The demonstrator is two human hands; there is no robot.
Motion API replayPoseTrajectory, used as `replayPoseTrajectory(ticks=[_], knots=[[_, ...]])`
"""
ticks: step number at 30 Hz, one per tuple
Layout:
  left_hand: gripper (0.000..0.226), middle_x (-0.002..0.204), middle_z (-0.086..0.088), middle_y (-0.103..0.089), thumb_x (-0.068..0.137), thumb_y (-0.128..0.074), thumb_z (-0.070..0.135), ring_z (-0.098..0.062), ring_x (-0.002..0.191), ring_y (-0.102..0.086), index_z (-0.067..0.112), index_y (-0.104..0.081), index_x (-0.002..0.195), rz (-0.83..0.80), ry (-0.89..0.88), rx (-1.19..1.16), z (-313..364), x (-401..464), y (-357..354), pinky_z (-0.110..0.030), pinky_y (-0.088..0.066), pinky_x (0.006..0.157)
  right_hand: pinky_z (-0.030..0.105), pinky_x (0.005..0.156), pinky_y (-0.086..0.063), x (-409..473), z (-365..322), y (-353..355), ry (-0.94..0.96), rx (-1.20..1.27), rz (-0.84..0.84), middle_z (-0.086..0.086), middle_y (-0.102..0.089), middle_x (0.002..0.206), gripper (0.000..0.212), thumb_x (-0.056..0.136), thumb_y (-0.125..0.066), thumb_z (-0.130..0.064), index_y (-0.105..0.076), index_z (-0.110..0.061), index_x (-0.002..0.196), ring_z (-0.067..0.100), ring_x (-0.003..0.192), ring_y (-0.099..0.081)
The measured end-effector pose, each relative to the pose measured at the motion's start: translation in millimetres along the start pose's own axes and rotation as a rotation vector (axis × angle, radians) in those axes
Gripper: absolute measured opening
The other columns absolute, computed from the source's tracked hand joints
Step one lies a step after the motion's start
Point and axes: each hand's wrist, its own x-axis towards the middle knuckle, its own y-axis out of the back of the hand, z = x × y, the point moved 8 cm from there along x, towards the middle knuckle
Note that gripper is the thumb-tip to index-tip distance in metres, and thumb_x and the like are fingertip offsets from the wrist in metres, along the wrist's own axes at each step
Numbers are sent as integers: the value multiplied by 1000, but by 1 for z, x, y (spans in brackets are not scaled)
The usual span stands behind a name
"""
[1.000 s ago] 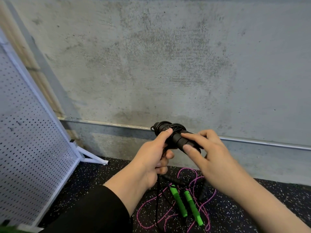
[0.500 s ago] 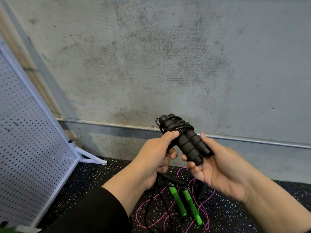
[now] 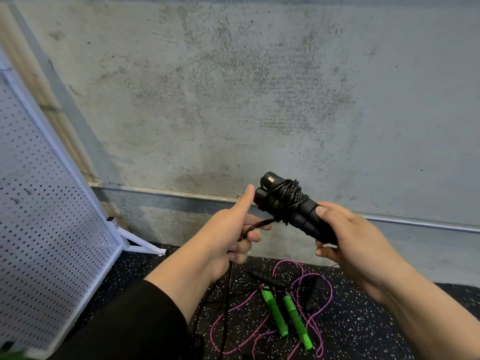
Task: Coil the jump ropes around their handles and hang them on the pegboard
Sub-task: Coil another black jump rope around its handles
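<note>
On the black speckled rubber floor (image 3: 363, 333) below me lie two bright green plastic handles (image 3: 275, 311) in loops of pink cord (image 3: 233, 315). My left hand (image 3: 228, 235) pinches the loose black rope (image 3: 255, 226), thumb up; my right hand (image 3: 350, 240) grips the paired black foam handles (image 3: 293, 211), rope coiled around them. The white perforated metal pegboard (image 3: 46, 229) stands left against the grey concrete wall (image 3: 259, 87).

wall (image 3: 259, 87): rough concrete | pegboard (image 3: 46, 216): white perforated metal | handles (image 3: 298, 214): matt blk foam | floor (image 3: 363, 320): speckled rubber
</note>
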Motion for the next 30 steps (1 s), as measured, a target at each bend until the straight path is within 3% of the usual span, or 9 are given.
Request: replayPoseTrajectory(ticks=[4,7,11,15,19,21,23,27,30], knots=[[95,62,5,-44,78,-50,85,-7,44,-18,-1,-69,113,-28,15,-133,-3,2,-5,-21,-16,39,38,71,-58,4,-9,-5,136,-235,5,2,-68,98,25,103,-52,-30,-70,-40,117,13,69,-57],[85,66,5,-45,73,-57,84,-7,48,-19,7,-64,109,-94,39,-185,-6,1,-14,-19,-18,38,17,63,-47,5,-13,-11,227,-474,5,-10,-60,83,36,102,-55,-33,-53,-47,135,2,62,-54],[66,69,4,-42,73,-63,81,-8,51,-22,18,-60,95,-96,63,-202,-14,1,-19,-20,-21,39,3,80,-36,0,-8,-32,337,-697,-25,-13,-55,110,53,98,-63,-34,-43,-53,143,-2,101,-53],[62,70,1,-42,70,-72,76,-9,48,-26,18,-58,86,4,32,-229,-14,5,-10,-21,-21,40,11,83,-34,-6,-6,-44,417,-845,-33,-17,-46,106,61,95,-65,-38,-36,-55,146,2,103,-48],[54,65,2,-44,75,-70,70,-9,48,-26,18,-57,81,-9,-69,-209,0,3,-10,-21,-22,39,7,85,-41,-7,-15,-32,367,-574,-26,-21,-59,111,47,88,-68,-47,-50,-50,132,-9,96,-58],[50,65,2,-45,78,-69,67,-9,48,-25,19,-57,79,-36,-108,-175,5,0,-13,-22,-21,41,27,76,-58,-5,-4,-27,148,-291,-73,-5,-71,105,45,84,-67,-52,-61,-35,126,6,76,-69],[46,66,3,-45,80,-69,64,-8,48,-24,20,-58,78,-45,-127,-130,5,-2,-15,-22,-17,44,36,68,-60,-9,8,-30,-30,-97,-167,13,-73,101,49,75,-72,-52,-70,-24,116,21,69,-68],[48,67,2,-46,82,-68,64,-9,49,-25,17,-60,84,-47,-113,-110,2,-2,-16,-23,-18,44,24,57,-50,-9,3,-20,29,-263,-98,-2,-69,69,28,79,-79,-43,-76,-20,94,13,61,-62],[44,67,2,-50,84,-69,63,-9,51,-24,19,-63,81,-47,-122,-116,2,-1,-18,-23,-18,45,19,56,-44,-9,-15,-10,223,-502,83,-16,-67,69,22,80,-83,-38,-67,-33,95,0,57,-56]])
